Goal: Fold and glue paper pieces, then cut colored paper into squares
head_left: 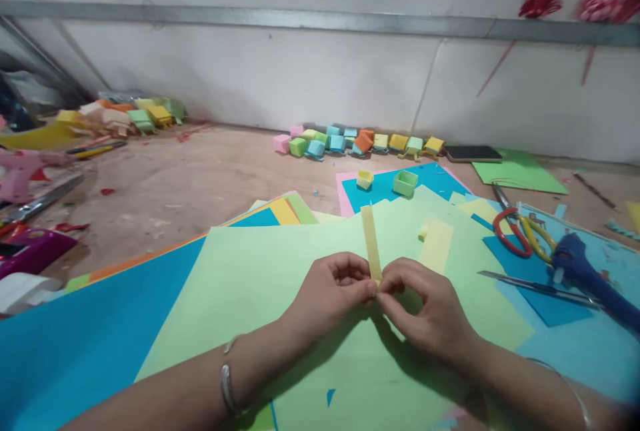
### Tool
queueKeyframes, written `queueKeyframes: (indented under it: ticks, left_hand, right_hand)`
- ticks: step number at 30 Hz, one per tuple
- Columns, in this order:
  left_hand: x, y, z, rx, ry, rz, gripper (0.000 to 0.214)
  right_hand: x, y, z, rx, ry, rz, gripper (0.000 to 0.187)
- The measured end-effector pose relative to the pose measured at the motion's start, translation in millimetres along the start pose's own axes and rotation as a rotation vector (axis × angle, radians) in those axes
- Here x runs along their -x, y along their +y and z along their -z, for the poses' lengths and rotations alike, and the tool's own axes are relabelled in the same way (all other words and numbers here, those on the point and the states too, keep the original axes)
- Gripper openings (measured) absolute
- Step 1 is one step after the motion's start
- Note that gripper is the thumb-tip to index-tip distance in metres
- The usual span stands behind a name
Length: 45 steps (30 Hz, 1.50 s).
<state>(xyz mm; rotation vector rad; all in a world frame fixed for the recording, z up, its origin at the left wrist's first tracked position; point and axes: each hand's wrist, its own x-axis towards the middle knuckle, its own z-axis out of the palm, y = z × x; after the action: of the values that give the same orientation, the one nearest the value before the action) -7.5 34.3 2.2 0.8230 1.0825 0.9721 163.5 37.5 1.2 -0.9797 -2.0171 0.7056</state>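
Left hand (333,291) and right hand (425,311): fingertips pinched together on near end of upright yellow paper strip (371,241), above light green sheet (280,271). Scissors (520,231) to right.

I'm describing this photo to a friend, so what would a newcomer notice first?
Front and centre, the left hand and right hand pinch the lower end of a yellow paper strip above a light green sheet. Behind, a row of small coloured paper boxes lines the foot of the wall; scissors and a blue glue gun lie at the right.
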Motion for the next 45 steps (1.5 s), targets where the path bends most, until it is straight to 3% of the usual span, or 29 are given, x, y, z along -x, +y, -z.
queueKeyframes:
  ticks: [7, 11, 24, 31, 45]
  left_hand:
    - [-2.6, -3.3, 0.6, 0.008, 0.006, 0.014, 0.026]
    - [-2.5, -1.2, 0.3, -0.018, 0.008, 0.013, 0.022]
    - [0.2, 0.1, -2.1, -0.031, 0.01, 0.044, 0.019]
    - [0.1, 2.2, -1.0, -0.054, 0.019, -0.024, 0.024]
    - [-1.0, 2.2, -0.7, -0.222, 0.072, -0.102, 0.012]
  right_hand:
    - [2.3, -0.6, -4.8, -0.176, -0.012, -0.308, 0.009]
    - [1.2, -1.4, -3.7, -0.235, -0.011, -0.401, 0.014]
    - [-1.9, -0.7, -0.9, -0.267, -0.034, -0.485, 0.02]
    - [-2.2, 1.1, -0.1, -0.258, 0.014, -0.463, 0.016]
    - [-2.8, 0.4, 0.3, -0.27, -0.004, -0.436, 0.013]
